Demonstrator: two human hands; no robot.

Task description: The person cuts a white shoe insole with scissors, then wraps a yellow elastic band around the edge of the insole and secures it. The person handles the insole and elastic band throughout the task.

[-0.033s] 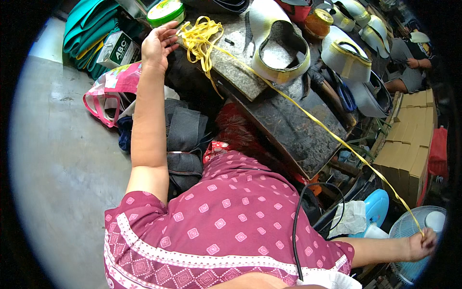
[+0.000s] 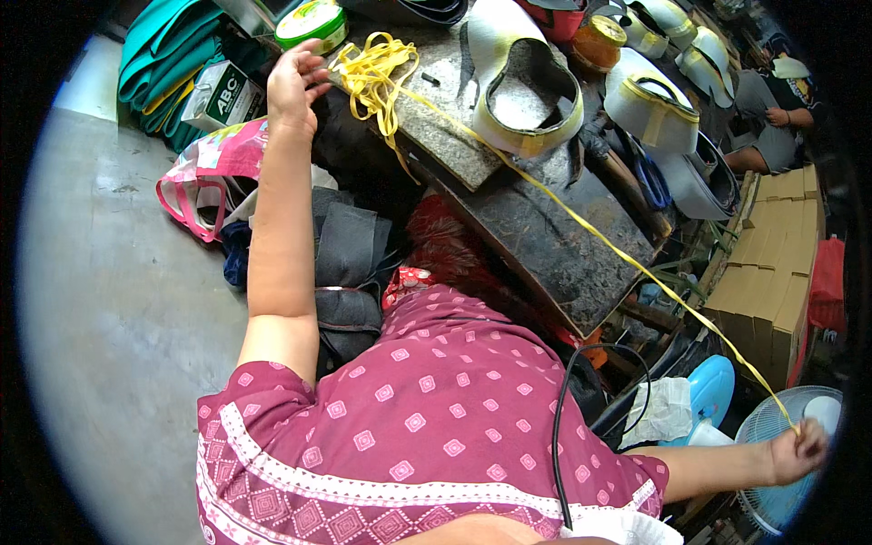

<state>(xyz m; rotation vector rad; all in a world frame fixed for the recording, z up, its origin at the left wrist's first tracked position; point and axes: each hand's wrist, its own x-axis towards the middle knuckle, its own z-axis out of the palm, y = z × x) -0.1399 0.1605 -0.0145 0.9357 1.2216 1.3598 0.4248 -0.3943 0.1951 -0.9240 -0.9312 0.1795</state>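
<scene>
A long yellow tape (image 2: 581, 222) runs taut from a loose yellow heap (image 2: 372, 77) on the stone slab (image 2: 454, 136), across the dark work board (image 2: 563, 254), down to the lower right. My right hand (image 2: 797, 451) is stretched far out to the right and pinches the tape's end. My left hand (image 2: 292, 86) is raised at the slab's left edge, just beside the heap, fingers apart and curled. I cannot tell whether it touches the tape.
Pale curved shell pieces (image 2: 522, 86) lie on the slab, with more (image 2: 649, 104) behind. A green-lidded tin (image 2: 311, 23), teal cloth (image 2: 150, 54) and a pink bag (image 2: 213, 173) sit at left. Cardboard boxes (image 2: 772, 263), a fan (image 2: 781, 436) and another person (image 2: 772, 118) are at right.
</scene>
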